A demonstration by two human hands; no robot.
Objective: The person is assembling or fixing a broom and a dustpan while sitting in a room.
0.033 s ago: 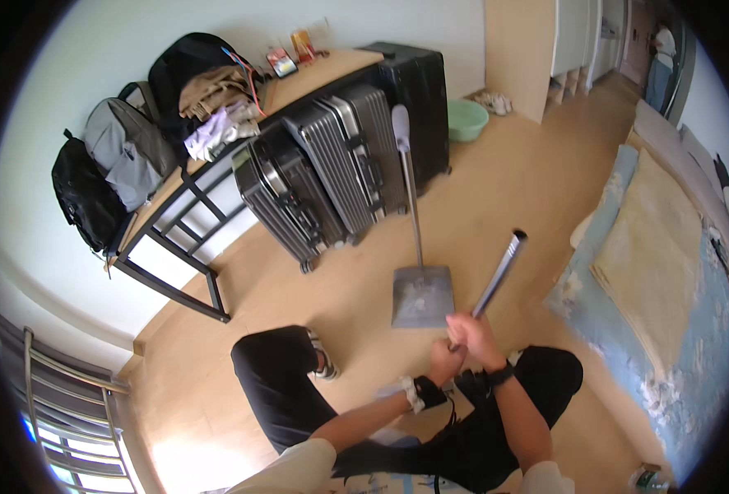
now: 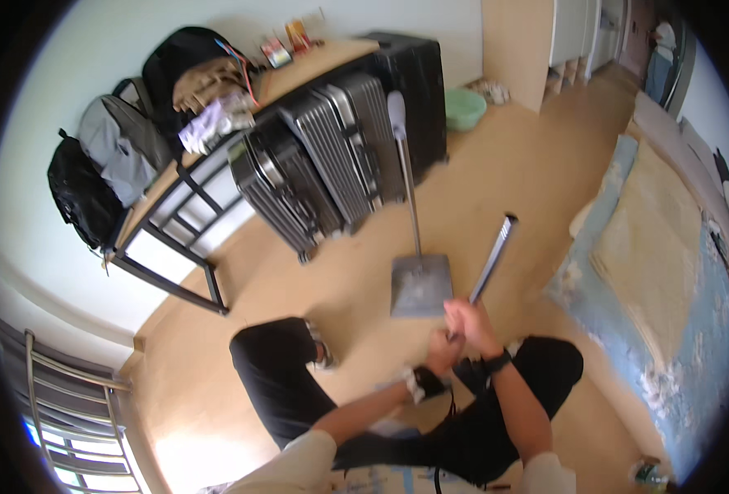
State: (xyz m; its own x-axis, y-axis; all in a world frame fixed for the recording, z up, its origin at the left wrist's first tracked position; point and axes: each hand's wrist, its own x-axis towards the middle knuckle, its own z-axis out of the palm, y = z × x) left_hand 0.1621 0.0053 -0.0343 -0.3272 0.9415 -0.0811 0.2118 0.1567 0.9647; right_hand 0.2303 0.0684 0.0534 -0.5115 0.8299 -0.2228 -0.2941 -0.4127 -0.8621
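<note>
Both my hands are wrapped round one grey metal pole (image 2: 494,257), which slants up and away to the right. My left hand (image 2: 443,352) is closed low on it, and just above sits my right hand (image 2: 473,325), also closed. The pole's lower part is hidden behind my hands and legs, so its kind cannot be told. Just beyond my hands a grey long-handled dustpan (image 2: 420,300) rests on the floor, its handle (image 2: 407,181) upright. A faint pale patch shows inside the pan. Black-trousered legs are bent on either side of my forearms.
Grey ribbed suitcases (image 2: 352,148) and a larger black suitcase (image 2: 422,99) stand by a desk (image 2: 319,70) holding bags and clothes. A bed (image 2: 578,280) borders the right side. Farther back are a green basin (image 2: 466,111) and a person (image 2: 662,62) by the doorway.
The room and dustpan appear slightly higher in the picture. My hands and the pole have shifted a little upward and left, with the same grip.
</note>
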